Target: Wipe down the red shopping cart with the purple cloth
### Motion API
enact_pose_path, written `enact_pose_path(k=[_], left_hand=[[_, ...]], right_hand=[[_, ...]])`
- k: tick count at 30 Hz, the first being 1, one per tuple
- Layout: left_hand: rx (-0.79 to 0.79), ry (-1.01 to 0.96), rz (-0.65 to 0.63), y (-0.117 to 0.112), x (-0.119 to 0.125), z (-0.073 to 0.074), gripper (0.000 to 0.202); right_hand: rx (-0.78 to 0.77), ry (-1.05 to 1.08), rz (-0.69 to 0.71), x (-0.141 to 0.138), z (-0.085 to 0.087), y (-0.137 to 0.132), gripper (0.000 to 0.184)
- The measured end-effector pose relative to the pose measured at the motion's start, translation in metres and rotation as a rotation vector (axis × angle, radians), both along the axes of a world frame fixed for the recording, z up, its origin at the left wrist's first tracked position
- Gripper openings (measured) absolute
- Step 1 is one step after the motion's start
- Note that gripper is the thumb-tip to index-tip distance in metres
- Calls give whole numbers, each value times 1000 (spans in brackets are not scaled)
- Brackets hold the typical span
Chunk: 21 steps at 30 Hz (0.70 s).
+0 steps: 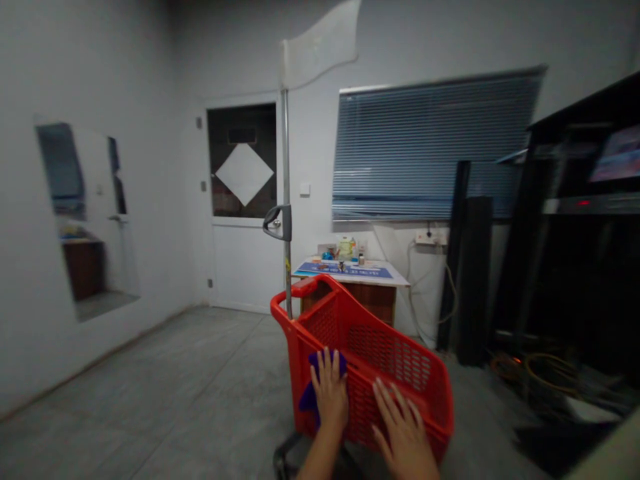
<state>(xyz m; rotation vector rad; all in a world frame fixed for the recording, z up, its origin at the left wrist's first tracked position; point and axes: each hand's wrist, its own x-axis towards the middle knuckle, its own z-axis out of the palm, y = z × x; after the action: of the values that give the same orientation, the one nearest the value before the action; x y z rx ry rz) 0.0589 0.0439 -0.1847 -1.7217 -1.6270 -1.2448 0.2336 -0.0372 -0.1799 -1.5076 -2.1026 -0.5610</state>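
Observation:
A red plastic shopping cart (400, 360) with slotted basket walls stands in front of me, its handle at the back left. My left hand (331, 393) holds a purple cloth (309, 399) flat against the cart's near side, fingers stretched over it. The cloth shows around my fingers and hangs below them. My right hand (403, 423) is open with fingers spread, at the near side of the basket; whether it touches the plastic, I cannot tell. A metal pole (286, 153) with a white flag (323, 47) rises by the cart's handle.
Behind the cart is a small table (397, 275) with several small items. A white door (245, 267) and a window with blinds (430, 147) are on the far wall. A mirror (90, 220) leans left; cables (550, 373) and a dark rack stand right.

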Motion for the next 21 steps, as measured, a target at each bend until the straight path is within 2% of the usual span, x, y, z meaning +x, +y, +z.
enact_pose_path(k=[2,4,7,9,12,18,21], left_hand=[[3,-25,-2,-2,8,-8,62],[-2,21,-54,-2,8,-11,62],[-10,97,-119,-1,-2,-5,62],[-20,47,-68,0,-6,1,62],[-48,-40,-6,0,-1,2,63],[-91,-84,-47,-3,21,-25,62],[-91,-54,-67,-3,18,-24,65]], right_hand=[[-14,-19,16,1,7,-1,70],[-49,-60,65,0,17,0,69],[-115,-98,114,-4,31,7,68],[-164,-106,129,-8,37,12,69],[-207,-109,142,-11,39,16,69],[-169,-130,153,-8,33,17,69],[-169,-144,148,-6,32,19,68]])
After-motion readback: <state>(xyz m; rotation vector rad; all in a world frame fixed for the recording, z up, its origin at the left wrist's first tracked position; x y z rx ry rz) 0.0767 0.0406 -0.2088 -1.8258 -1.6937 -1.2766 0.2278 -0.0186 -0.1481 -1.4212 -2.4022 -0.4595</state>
